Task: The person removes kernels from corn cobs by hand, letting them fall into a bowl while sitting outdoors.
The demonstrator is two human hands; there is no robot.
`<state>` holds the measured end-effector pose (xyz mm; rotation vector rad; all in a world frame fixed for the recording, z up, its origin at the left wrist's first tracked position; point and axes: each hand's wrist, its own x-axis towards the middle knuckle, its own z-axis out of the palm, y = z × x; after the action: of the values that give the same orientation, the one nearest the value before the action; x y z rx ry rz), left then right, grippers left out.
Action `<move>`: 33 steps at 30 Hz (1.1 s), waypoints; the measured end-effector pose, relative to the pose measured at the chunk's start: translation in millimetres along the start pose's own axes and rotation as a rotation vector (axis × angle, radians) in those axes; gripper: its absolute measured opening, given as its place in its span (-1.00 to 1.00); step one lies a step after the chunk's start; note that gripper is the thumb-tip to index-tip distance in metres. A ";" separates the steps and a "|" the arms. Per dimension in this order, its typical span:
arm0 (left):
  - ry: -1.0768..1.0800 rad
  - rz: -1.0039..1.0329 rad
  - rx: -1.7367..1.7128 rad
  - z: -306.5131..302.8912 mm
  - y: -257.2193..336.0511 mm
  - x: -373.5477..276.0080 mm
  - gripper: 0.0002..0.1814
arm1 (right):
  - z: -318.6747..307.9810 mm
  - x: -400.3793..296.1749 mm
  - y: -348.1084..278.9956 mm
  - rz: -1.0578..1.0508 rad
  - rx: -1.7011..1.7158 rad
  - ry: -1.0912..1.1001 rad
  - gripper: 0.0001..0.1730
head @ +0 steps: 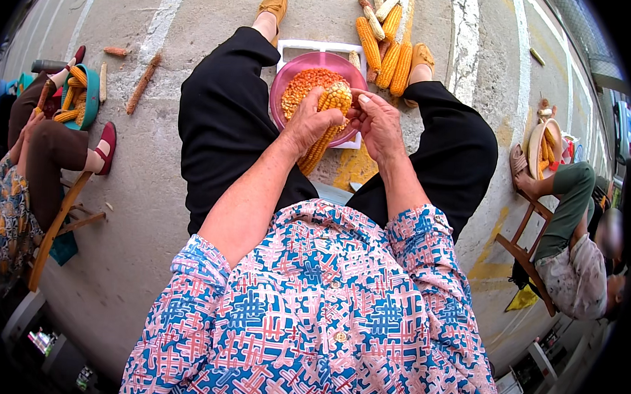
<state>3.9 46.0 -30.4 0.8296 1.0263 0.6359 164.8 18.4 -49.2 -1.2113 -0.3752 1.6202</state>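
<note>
A yellow corn cob (321, 130) with kernels on it slants over the near side of a pink plastic basin (278, 82). My left hand (310, 119) is closed around its upper part, thumb across the kernels. Close to the right of the cob's tip is my right hand (375, 120), with thumb and fingers pinched together; whether a kernel is between them cannot be told. Loose orange and yellow kernels (313, 79) lie in the basin. The basin rests on a white plastic stool or frame (312, 46) between my knees.
Full corn cobs (402, 68) and stripped cobs (387, 7) lie piled on the concrete by my right shoe. Stripped cobs (143, 83) lie at the left. Seated people are on both sides, by a teal basin (91, 99) and a pale basin (535, 147) of corn.
</note>
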 end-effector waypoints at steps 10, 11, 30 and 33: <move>-0.041 -0.007 -0.011 -1.4 -0.6 -0.7 -0.43 | 8.6 -4.1 -11.0 -0.046 -0.140 -0.114 -0.72; -0.042 -0.007 -0.095 -0.4 -0.3 -1.0 -0.43 | 10.3 -5.6 -11.8 -0.046 -0.099 -0.102 -0.72; -0.133 0.031 -0.613 -1.6 11.5 -1.1 -0.57 | 19.7 -19.5 -2.3 -0.072 -0.612 -0.257 -0.27; -0.096 0.037 -0.649 -0.5 20.8 -2.3 -0.66 | 17.4 -21.6 -5.1 -0.023 -0.664 -0.262 -0.31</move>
<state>1.0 55.7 -12.0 0.3036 0.6523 0.8869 152.1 7.4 -26.5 -1.4598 -1.1572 1.6932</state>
